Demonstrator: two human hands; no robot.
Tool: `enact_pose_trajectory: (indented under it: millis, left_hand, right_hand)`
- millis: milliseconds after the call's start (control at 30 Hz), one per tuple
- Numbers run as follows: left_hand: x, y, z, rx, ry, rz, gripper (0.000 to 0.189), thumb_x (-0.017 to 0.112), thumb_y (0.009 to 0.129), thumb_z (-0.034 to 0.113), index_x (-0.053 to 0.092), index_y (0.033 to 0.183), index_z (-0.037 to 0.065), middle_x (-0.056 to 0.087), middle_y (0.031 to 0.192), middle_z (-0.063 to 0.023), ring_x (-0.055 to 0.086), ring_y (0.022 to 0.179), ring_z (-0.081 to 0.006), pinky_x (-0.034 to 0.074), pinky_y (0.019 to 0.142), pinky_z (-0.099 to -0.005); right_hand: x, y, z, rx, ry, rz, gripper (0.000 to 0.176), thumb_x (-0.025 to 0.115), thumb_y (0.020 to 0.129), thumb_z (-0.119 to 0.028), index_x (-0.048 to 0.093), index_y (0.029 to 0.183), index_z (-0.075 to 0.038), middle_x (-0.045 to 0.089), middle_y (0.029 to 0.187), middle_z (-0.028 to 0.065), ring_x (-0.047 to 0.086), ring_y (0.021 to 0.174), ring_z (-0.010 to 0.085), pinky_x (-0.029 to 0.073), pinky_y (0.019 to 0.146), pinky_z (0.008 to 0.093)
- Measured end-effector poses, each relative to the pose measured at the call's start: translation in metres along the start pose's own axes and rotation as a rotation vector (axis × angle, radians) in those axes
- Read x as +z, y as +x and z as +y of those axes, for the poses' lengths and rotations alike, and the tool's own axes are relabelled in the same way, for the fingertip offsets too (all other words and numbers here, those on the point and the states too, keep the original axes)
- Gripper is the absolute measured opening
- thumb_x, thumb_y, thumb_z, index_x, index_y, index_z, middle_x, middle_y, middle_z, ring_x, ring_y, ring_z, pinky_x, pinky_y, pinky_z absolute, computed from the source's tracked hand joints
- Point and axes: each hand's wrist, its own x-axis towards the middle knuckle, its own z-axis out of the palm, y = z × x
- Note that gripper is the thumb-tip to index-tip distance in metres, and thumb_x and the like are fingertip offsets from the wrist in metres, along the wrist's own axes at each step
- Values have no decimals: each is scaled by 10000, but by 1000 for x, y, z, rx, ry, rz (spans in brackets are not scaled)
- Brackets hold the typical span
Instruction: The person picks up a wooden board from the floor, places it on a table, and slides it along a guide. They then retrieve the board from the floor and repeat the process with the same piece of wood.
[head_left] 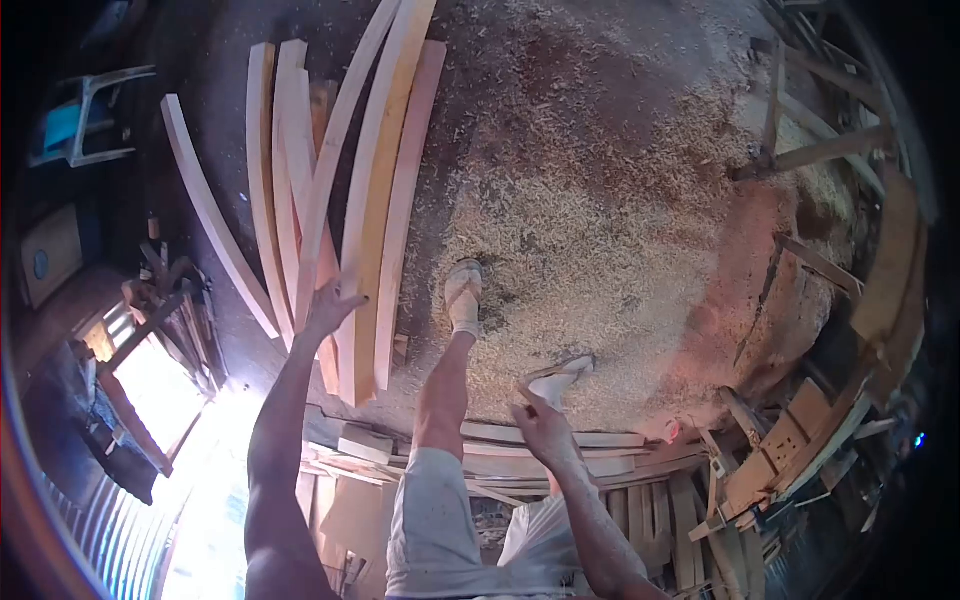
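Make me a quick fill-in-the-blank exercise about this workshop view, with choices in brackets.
1. The bare left hand is ____ (over / far from) the long pale wooden beams.
2. The bare right hand is ____ (touching / apart from) those beams.
3. Most of the small pale wood shavings lie to the picture's ____ (left / right) of the beams.
4. The bright turquoise panel is near the picture's ____ (left / right) edge.

Missing words: over; apart from; right; left.
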Motion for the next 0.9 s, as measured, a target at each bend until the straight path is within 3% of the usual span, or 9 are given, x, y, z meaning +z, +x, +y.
enact_pose_trajectory:
  millis: [100, 233, 300, 400, 467, 533, 567, 767, 900]
  left_hand:
    - [-39, -63, 72, 1, -550, -219, 589, 754, 902, 406, 638, 1302, -11, 734, 1137, -131, 724, 1065, -296, 574, 949, -438]
    - [-30, -127, 151, -42, -1338, -562, 520, 665, 1005, 399, 597, 1392, 59, 682, 1292, -80, 656, 1197, -237, 500, 1072, -452]
    - [-24, -162, 195, -63, -1477, -636, 554, 647, 1014, 426, 559, 1432, 73, 645, 1355, -79, 606, 1268, -231, 431, 1137, -461]
    - [32, -147, 201, 44, -1773, -1027, 657, 600, 1024, 502, 473, 1519, 89, 578, 1469, -100, 548, 1349, -256, 381, 1183, -473]
    - [49, -128, 197, -137, -2012, -1011, 678, 540, 1051, 503, 412, 1579, 98, 534, 1537, -131, 519, 1400, -299, 377, 1207, -472]
    - [36, -137, 270, -445, -1929, -490, 623, 488, 1085, 450, 393, 1593, 101, 512, 1552, -151, 502, 1413, -333, 355, 1235, -467]
    - [38, -148, 296, -397, -1793, -479, 689, 473, 1064, 511, 350, 1602, 98, 477, 1569, -164, 487, 1419, -355, 360, 1225, -498]
    - [155, -200, 367, -124, -1122, -931, 1086, 328, 930, 869, 95, 1670, 109, 202, 1702, -187, 296, 1512, -445, 290, 1211, -648]
    - [255, -317, 423, -184, -841, -987, 1111, 249, 905, 919, 77, 1689, 151, 144, 1732, -141, 223, 1545, -420, 266, 1224, -629]
  right_hand:
    - [40, -3, -57, -239, 124, 35, 843, 747, 944, -434, 398, 1566, 15, 671, 1283, 212, 677, 1121, 286, 516, 1025, 392]
    - [41, -18, -135, -69, 987, -311, 944, 807, 869, -448, 379, 1526, 79, 643, 1323, 213, 668, 1122, 299, 515, 1037, 395]
    - [12, -40, -144, -85, 1042, -374, 931, 823, 837, -433, 407, 1503, 65, 646, 1309, 208, 664, 1124, 299, 514, 1033, 391]
    - [-94, -120, -140, -232, 664, -281, 905, 835, 791, -394, 436, 1486, 27, 654, 1275, 211, 663, 1124, 312, 513, 1027, 392]
    - [-140, -191, -131, -242, 365, -120, 913, 839, 762, -372, 439, 1491, 5, 665, 1249, 223, 664, 1134, 323, 508, 1032, 399]
    - [-175, -277, -98, -263, 299, -76, 939, 843, 741, -357, 429, 1506, -2, 660, 1260, 244, 663, 1146, 350, 502, 1041, 420]
    - [-186, -324, -71, -248, 280, -22, 952, 845, 731, -349, 424, 1513, -6, 658, 1266, 254, 663, 1152, 363, 499, 1046, 430]
    - [-138, -547, 76, 105, 89, 86, 1127, 815, 749, -493, 250, 1655, -132, 660, 1207, 314, 679, 1054, 440, 530, 908, 537]
    - [-70, -648, 149, 174, 582, 227, 1234, 817, 705, -713, 293, 1632, -88, 614, 1328, 337, 672, 1149, 431, 526, 974, 511]
